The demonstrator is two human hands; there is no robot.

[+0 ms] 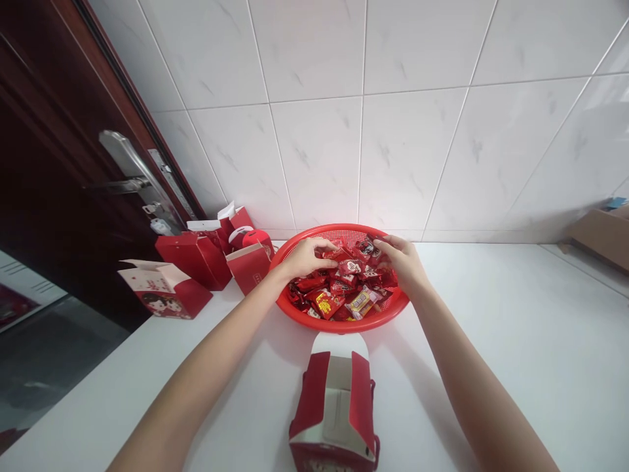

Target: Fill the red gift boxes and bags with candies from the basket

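A round red plastic basket (339,326) holds many wrapped candies (327,303), mostly red, with a yellow-and-pink one near the front. Over the left part of the candies is my left hand (310,257), its thumb and fingers apart around a red wrapper. My right hand (401,259) reaches in over the basket's right side, fingers closed at a dark wrapped candy (367,248). Just in front of the basket stands a red and white gift box (338,406) with its top flaps open.
Several red gift boxes (194,257) stand at the left, one with a printed cartoon couple (167,292). Behind them is a dark door with a metal handle (140,180). A cardboard box (602,236) sits at the far right, and a tiled wall (314,157) rises behind the white table (515,328).
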